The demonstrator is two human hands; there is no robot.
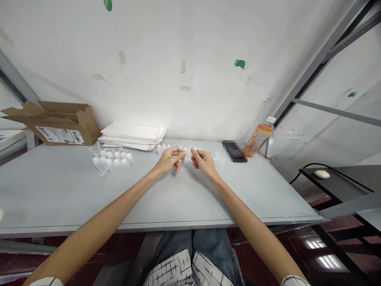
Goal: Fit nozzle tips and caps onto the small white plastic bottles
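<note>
The left hand (172, 159) and right hand (202, 161) pinch; I can't tell what's in either grip. Rounded white plastic pieces (161, 149) sit just past them on the smooth gray desk (178, 202), tiny white bits (218, 160) right, bottles with thin bendy tubes (108, 164) left.

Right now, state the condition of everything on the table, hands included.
Left hand: fingers bent, grip unclear
Right hand: fingers bent, grip unclear
Tubed white bottles: standing, grouped
White containers behind hands: partly hidden
Small white pieces: loose, scattered
Cardboard box: flaps open
White sheets: stacked
Drink bottle: capped
Dark item: blurred
</note>
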